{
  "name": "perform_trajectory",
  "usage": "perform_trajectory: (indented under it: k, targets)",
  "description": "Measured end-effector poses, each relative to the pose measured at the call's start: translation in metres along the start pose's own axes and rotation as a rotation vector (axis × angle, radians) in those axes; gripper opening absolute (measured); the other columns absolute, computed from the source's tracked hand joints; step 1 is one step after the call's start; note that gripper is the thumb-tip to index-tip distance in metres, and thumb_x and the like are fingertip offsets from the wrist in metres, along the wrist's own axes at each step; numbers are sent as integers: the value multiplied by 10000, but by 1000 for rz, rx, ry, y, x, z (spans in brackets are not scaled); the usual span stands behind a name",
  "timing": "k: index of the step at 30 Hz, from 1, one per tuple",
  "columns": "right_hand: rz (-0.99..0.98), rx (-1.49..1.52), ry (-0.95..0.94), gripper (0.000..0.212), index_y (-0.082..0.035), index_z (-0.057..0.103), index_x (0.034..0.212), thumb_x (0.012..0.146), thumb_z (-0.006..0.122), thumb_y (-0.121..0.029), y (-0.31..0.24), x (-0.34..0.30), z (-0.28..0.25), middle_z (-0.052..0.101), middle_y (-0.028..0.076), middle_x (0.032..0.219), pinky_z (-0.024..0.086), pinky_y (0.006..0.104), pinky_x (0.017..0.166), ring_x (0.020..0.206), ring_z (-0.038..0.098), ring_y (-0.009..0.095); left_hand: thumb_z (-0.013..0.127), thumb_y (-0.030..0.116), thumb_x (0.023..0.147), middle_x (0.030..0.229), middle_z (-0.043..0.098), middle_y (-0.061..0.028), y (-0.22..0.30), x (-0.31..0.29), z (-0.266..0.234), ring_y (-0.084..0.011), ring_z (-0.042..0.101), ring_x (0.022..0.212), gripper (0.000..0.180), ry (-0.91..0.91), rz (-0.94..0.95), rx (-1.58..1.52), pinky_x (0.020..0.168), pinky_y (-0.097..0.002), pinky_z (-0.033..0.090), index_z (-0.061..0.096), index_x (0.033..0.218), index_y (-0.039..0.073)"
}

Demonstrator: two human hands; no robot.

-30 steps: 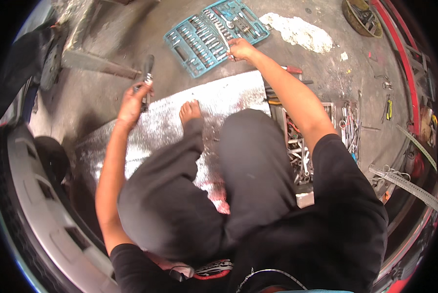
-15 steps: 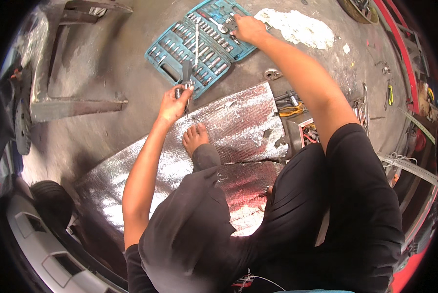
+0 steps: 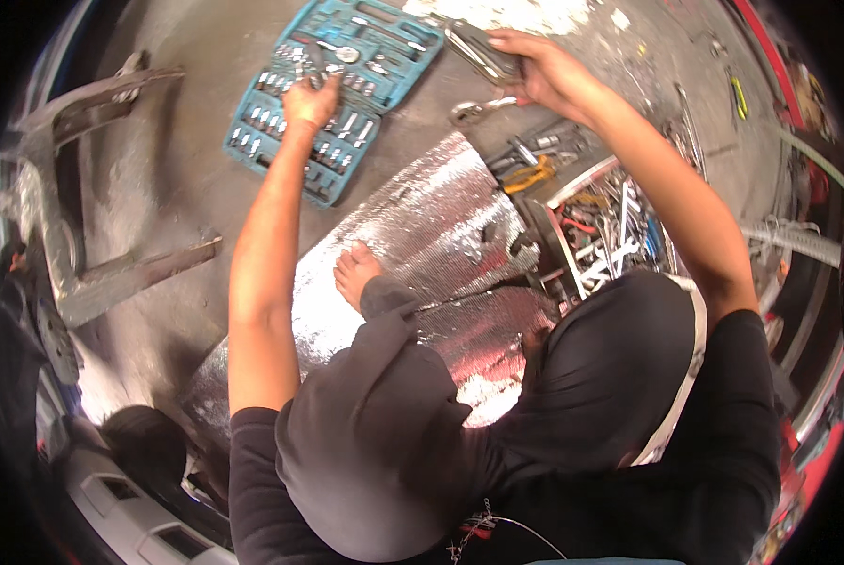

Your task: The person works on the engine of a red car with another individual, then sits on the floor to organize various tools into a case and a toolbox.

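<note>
A blue socket set case lies spread out on the floor at the upper left, with rows of silver sockets and a ratchet in it. My left hand is over the case, its fingers closed around a dark-handled tool whose working end I cannot make out. To the right of the case, my right hand grips a dark, flat holder with shiny metal rods. Just below those fingers is a metal tool with a round head; whether they touch it I cannot tell.
A silver foil mat lies under my foot. On its right are yellow-handled pliers and a tray full of wrenches and other tools. A rusty metal frame stands left; green-handled pliers lie far right.
My left hand has moved up and left from the case's near edge to its middle. My right hand has left the case and moved right, now with the dark holder in it.
</note>
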State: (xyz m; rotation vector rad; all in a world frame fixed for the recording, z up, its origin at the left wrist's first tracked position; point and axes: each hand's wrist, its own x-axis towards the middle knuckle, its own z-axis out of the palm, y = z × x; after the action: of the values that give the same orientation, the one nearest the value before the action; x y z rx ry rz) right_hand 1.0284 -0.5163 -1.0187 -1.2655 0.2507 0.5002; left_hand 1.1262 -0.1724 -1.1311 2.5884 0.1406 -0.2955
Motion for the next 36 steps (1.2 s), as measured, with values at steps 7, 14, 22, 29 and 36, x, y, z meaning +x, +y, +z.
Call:
perform_trajectory:
  k: [7,14,22,29,36]
  targets:
    - [177,600,261,311,-37,490,1200,976,549,-243,48,-199,-84,621,160,1107,533,355,840,954,635,251,642,639,789,1102,689,-223,-45,27,24,-335,635,1092,793,-99,42,62,969,-407,454,640,1199,-40]
    - [68,536,577,359,-63,414,1318,1002,541,-177,101,-297,-100,579,86,1173,561,295,843,967,622,169,654,592,814,1173,652,-222,-36,7,-3,-310,600,1104,814,-174,-20,-6,1001,-370,411,599,1224,-110]
    - [-148,-872,663,285,-119,601,1209,939,648,-196,126,-328,-116,662,54,1047,510,296,687,830,647,147,653,519,858,1195,627,-142,-39,-39,-13,-218,580,1076,691,-103,-82,-241,962,-356,435,609,1239,-56]
    - [-43,-909,716,320,-83,679,1081,787,737,-196,111,-331,-118,697,122,843,516,347,681,706,660,187,668,415,905,684,511,64,-37,-79,-16,-56,412,582,335,-221,-109,-511,529,-239,309,625,834,90]
    - [134,-1406,556,343,-71,705,1005,728,700,-273,114,-294,-103,655,161,942,503,438,784,901,630,336,670,329,933,641,499,68,-7,-142,-39,-32,408,549,269,-151,-65,-503,493,-224,301,635,847,77]
